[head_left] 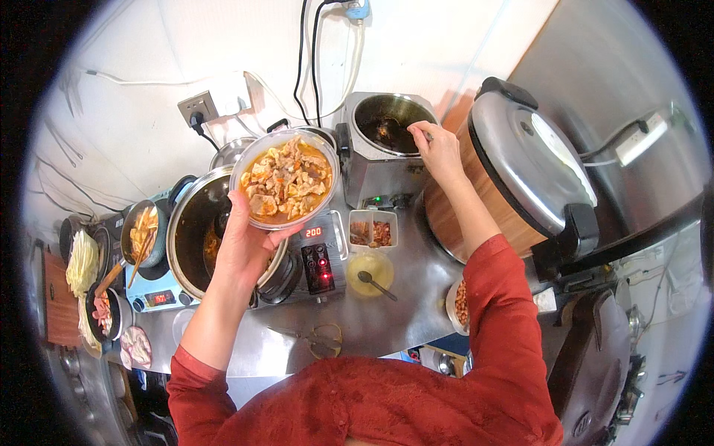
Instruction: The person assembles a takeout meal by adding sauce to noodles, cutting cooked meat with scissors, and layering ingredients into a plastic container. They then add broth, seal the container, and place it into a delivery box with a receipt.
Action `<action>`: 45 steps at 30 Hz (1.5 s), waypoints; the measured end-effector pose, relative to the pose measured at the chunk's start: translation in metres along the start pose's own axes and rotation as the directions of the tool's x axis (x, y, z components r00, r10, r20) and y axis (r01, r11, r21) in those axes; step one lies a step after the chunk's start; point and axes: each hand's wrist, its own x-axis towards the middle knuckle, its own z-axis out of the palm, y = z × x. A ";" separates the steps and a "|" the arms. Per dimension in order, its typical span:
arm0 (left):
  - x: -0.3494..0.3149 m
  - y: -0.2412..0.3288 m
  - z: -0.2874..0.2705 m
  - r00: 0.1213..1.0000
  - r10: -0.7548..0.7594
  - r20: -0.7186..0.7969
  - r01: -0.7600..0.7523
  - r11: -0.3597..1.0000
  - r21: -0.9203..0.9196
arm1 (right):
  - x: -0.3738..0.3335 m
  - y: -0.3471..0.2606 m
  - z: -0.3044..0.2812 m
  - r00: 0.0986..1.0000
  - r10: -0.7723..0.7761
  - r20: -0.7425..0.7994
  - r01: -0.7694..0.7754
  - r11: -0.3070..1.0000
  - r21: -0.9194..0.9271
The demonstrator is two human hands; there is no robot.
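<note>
My left hand [249, 245] is closed round the edge of a clear round plastic bowl [336, 187], tilted over the countertop. Sliced meat [286, 175] in orange broth fills it. Behind and below the bowl stands a big metal pot [178, 256] with dark contents, partly covered by my hand. My right hand [439, 152] pinches at the rim of a deep round well in a square steel warmer [383, 175]. A small greyish end shows at its fingertips, possibly a handle, but its kind is hidden. Dark liquid [388, 132] lies at the bottom of the well.
A large wood-patterned cooker [528, 156] stands right. Below the warmer are a divided tray [373, 229] and a bowl of pale yellow liquid [372, 271] with a dark spoon. A small pan [152, 256] sits on a blue cooktop at left; scissors [305, 337] lie near my body.
</note>
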 end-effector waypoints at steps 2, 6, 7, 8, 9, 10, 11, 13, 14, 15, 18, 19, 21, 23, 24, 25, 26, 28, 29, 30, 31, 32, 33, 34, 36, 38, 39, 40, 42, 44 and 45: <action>-0.001 0.001 0.000 1.000 0.008 -0.004 -0.008 1.000 0.009 | 0.000 0.004 0.002 0.997 0.078 0.007 -0.078 0.996 0.032; -0.002 0.002 0.000 1.000 0.008 -0.011 -0.008 1.000 0.008 | 0.004 0.004 -0.004 0.932 0.361 -0.017 -0.345 0.904 0.253; -0.002 0.001 0.000 1.000 0.015 0.004 -0.015 1.000 0.007 | 0.005 0.002 -0.009 0.909 0.416 -0.014 -0.389 0.862 0.324; -0.002 0.000 0.000 1.000 0.005 -0.003 -0.005 1.000 0.004 | 0.005 -0.001 -0.016 0.882 0.472 -0.008 -0.431 0.813 0.391; -0.002 -0.001 0.000 1.000 0.000 -0.003 0.000 1.000 -0.001 | 0.006 -0.004 -0.024 0.876 0.482 0.016 -0.430 0.766 0.478; -0.002 -0.002 -0.001 1.000 -0.007 -0.015 0.007 1.000 -0.005 | 0.007 -0.009 -0.033 0.870 0.492 0.045 -0.417 0.682 0.601; -0.002 -0.004 -0.001 1.000 -0.015 -0.020 0.014 1.000 -0.024 | 0.009 -0.014 -0.043 0.872 0.488 0.043 -0.402 0.663 0.632; 0.000 -0.009 -0.001 1.000 -0.020 0.001 0.020 0.999 -0.037 | 0.014 -0.028 -0.064 0.869 0.493 0.042 -0.391 0.631 0.670; 0.000 -0.010 -0.002 1.000 -0.021 0.009 0.022 0.999 -0.043 | 0.016 -0.036 -0.076 0.859 0.510 0.048 -0.404 0.617 0.675; 0.000 -0.011 -0.004 0.999 -0.052 0.012 0.053 0.997 -0.051 | 0.018 -0.045 -0.087 0.857 0.512 0.057 -0.407 0.606 0.683; 0.002 -0.016 -0.006 0.997 -0.070 -0.036 0.067 0.995 -0.067 | 0.018 -0.075 -0.115 0.857 0.507 0.098 -0.410 0.553 0.725; 0.003 -0.016 -0.007 0.997 -0.072 -0.008 0.072 0.994 -0.079 | 0.017 -0.086 -0.122 0.871 0.480 0.107 -0.395 0.553 0.734; 0.003 -0.017 -0.007 0.997 -0.075 0.005 0.075 0.993 -0.095 | 0.013 -0.106 -0.132 0.889 0.442 0.123 -0.381 0.564 0.733; 0.003 -0.016 -0.006 0.997 -0.077 0.023 0.079 0.992 -0.096 | 0.007 -0.124 -0.137 0.914 0.385 0.128 -0.350 0.589 0.729; 0.003 -0.016 -0.005 0.997 -0.074 0.014 0.075 0.995 -0.067 | 0.003 -0.132 -0.140 0.922 0.365 0.128 -0.338 0.598 0.726; 0.002 -0.015 -0.005 0.998 -0.069 0.013 0.069 0.997 -0.037 | 0.000 -0.139 -0.142 0.929 0.342 0.138 -0.330 0.603 0.727; 0.002 -0.015 -0.004 0.998 -0.061 0.017 0.061 0.998 -0.011 | -0.004 -0.145 -0.144 0.932 0.332 0.143 -0.327 0.609 0.722; 0.001 -0.014 -0.003 0.998 -0.058 0.011 0.058 0.998 -0.003 | -0.012 -0.156 -0.147 0.941 0.304 0.150 -0.313 0.612 0.727; 0.000 -0.014 -0.002 0.998 -0.057 0.010 0.057 0.998 -0.003 | -0.015 -0.160 -0.147 0.942 0.294 0.160 -0.313 0.607 0.730; 0.000 -0.013 -0.002 0.998 -0.056 0.004 0.056 0.998 -0.004 | -0.018 -0.164 -0.147 0.950 0.267 0.161 -0.297 0.613 0.732; 0.000 -0.013 -0.002 0.998 -0.056 -0.001 0.056 0.998 -0.006 | -0.020 -0.167 -0.146 0.957 0.240 0.163 -0.280 0.618 0.734; 0.000 -0.013 -0.002 0.998 -0.058 -0.010 0.058 0.998 -0.010 | -0.022 -0.169 -0.146 0.961 0.226 0.162 -0.270 0.623 0.734; 0.000 -0.013 -0.002 0.999 -0.054 -0.005 0.054 0.999 -0.007 | -0.025 -0.171 -0.145 0.965 0.212 0.155 -0.256 0.627 0.735; 0.000 -0.013 -0.002 0.999 -0.051 -0.003 0.051 0.999 -0.005 | -0.027 -0.172 -0.144 0.970 0.199 0.143 -0.239 0.644 0.727; 0.000 -0.012 -0.002 0.999 -0.050 0.002 0.050 0.999 -0.005 | -0.028 -0.172 -0.143 0.977 0.181 0.117 -0.210 0.676 0.707; 0.001 -0.013 -0.002 0.999 -0.054 0.007 0.054 0.998 -0.012 | -0.027 -0.167 -0.141 0.972 0.210 0.109 -0.224 0.670 0.708; 0.001 -0.013 -0.002 0.998 -0.060 -0.004 0.060 0.998 -0.029 | -0.025 -0.163 -0.141 0.967 0.231 0.104 -0.236 0.669 0.705; 0.002 -0.014 -0.002 0.998 -0.065 -0.014 0.064 0.997 -0.050 | -0.023 -0.158 -0.140 0.956 0.275 0.105 -0.265 0.651 0.711; 0.004 -0.015 -0.002 0.997 -0.077 -0.027 0.074 0.994 -0.074 | -0.018 -0.144 -0.138 0.926 0.363 0.101 -0.318 0.608 0.727; 0.005 -0.015 -0.002 0.995 -0.091 -0.031 0.088 0.993 -0.078 | -0.013 -0.126 -0.133 0.902 0.424 0.076 -0.332 0.571 0.751; 0.005 -0.015 -0.002 0.995 -0.091 -0.030 0.088 0.993 -0.078 | -0.011 -0.116 -0.130 0.889 0.453 0.061 -0.335 0.555 0.761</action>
